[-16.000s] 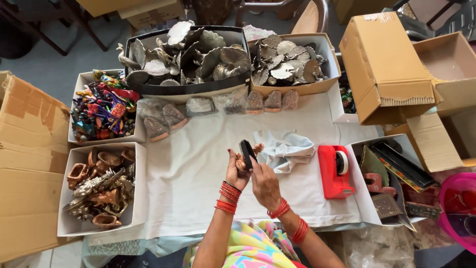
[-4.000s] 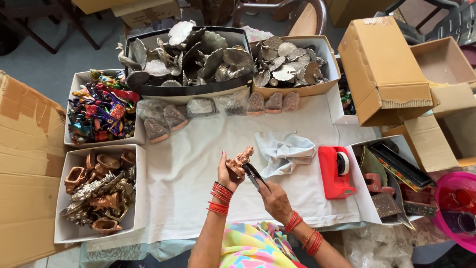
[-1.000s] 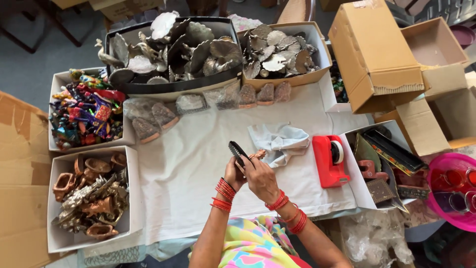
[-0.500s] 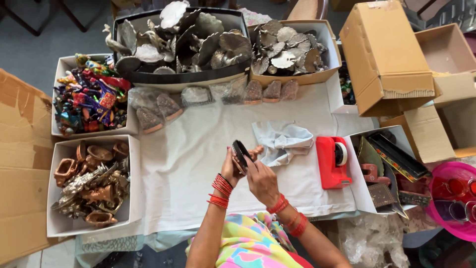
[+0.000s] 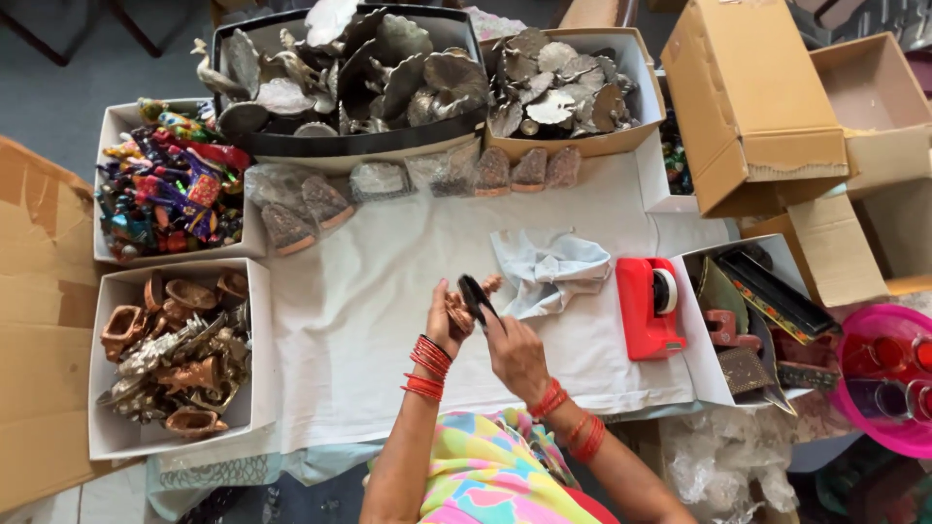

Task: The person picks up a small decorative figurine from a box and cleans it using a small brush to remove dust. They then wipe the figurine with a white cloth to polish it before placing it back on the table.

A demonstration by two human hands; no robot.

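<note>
With the left hand (image 5: 449,325) pinching a small copper figurine (image 5: 464,306) and the right hand (image 5: 513,351) gripping a dark brush (image 5: 476,294) against it, honestly one hard scrub could pop it loose onto the white cloth (image 5: 369,320).

Bright, even light; sharp, shadowless.

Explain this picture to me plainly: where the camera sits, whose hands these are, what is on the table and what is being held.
There is one view, from a camera worn on the person's head, looking straight down at their own two bare hands. The left hand holds a small brownish figurine; the right hand presses a dark flat tool against it. Both wrists wear red bangles. They work over a white cloth covering the table. Beside the hands lie a crumpled pale rag and a red tape dispenser. Around the edge stand boxes: silvery metal pieces at the top, colourful trinkets and copper-toned pieces to the left.
</note>
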